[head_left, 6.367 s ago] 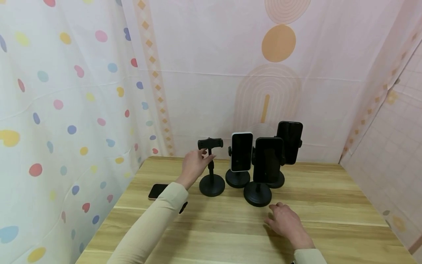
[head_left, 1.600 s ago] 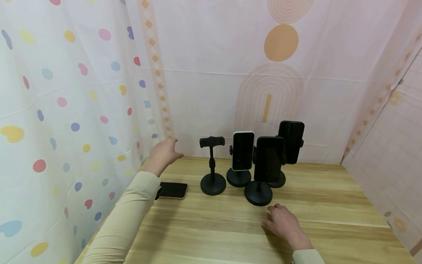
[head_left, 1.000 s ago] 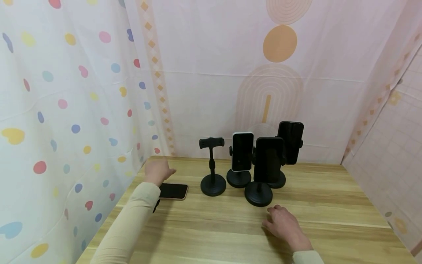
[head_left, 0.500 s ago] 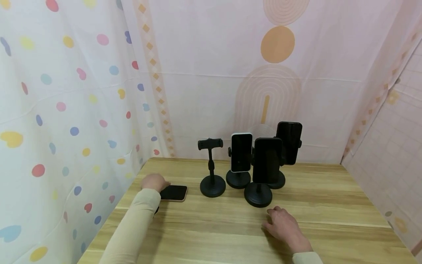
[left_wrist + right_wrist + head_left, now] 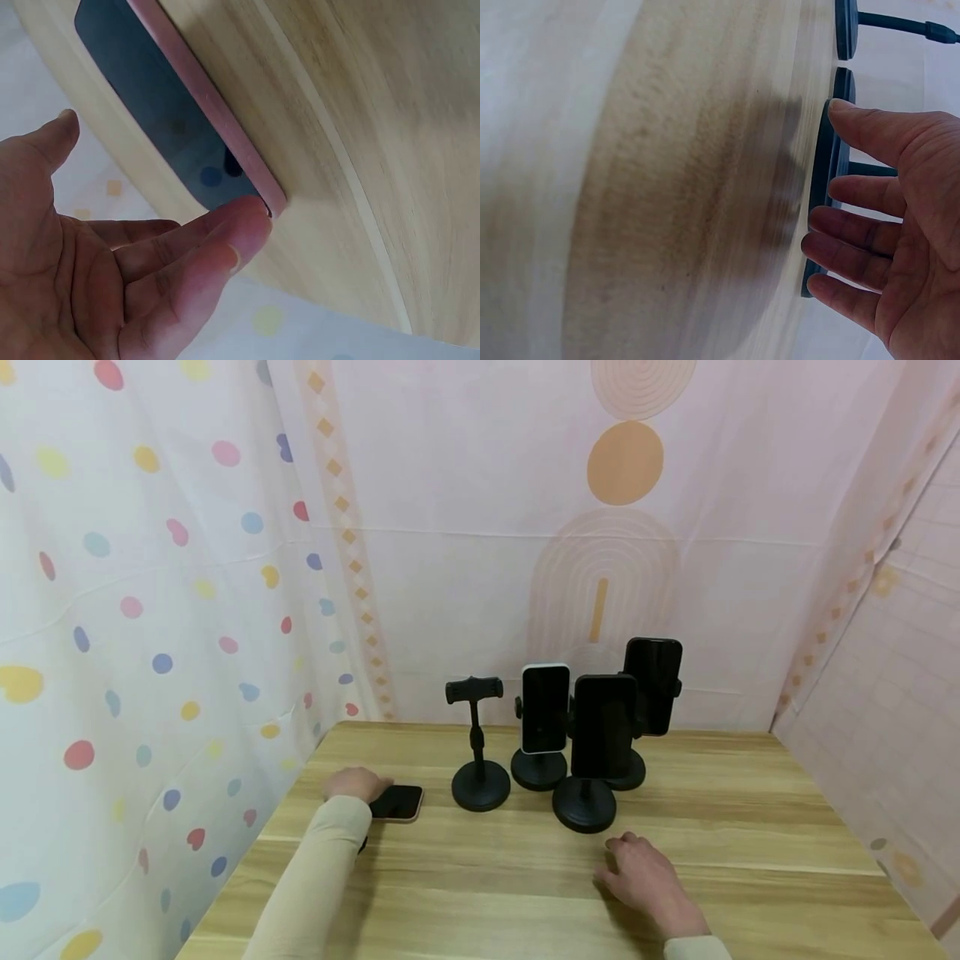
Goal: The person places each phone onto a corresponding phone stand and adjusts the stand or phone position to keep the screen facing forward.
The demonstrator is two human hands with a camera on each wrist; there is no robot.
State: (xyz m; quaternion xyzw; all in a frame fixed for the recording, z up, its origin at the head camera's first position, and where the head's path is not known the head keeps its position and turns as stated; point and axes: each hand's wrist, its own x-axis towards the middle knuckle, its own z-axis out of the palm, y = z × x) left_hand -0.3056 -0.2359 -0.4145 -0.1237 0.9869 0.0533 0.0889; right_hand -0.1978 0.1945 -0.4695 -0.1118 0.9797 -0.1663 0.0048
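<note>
A phone with a pink edge (image 5: 206, 90) lies screen-up at the table's left; in the head view the hand hides the phone's (image 5: 401, 802) left end. My left hand (image 5: 355, 784) is at that end. In the left wrist view its fingertips meet the phone's short edge, while the left thumb (image 5: 56, 135) stands apart from it. An empty black phone stand (image 5: 477, 743) rises to the right. My right hand (image 5: 643, 878) hovers low over the table with relaxed, spread fingers, in front of the stand bases, holding nothing.
Three more stands bear upright phones: a white-edged phone (image 5: 545, 708), a black phone (image 5: 602, 727) in front and another black phone (image 5: 654, 685) behind. The wooden table (image 5: 480, 893) ends at patterned curtains (image 5: 450, 593) behind and at the left.
My left hand has left the empty stand, swung left, and come down onto the left end of the lying phone. The right hand has stayed almost still.
</note>
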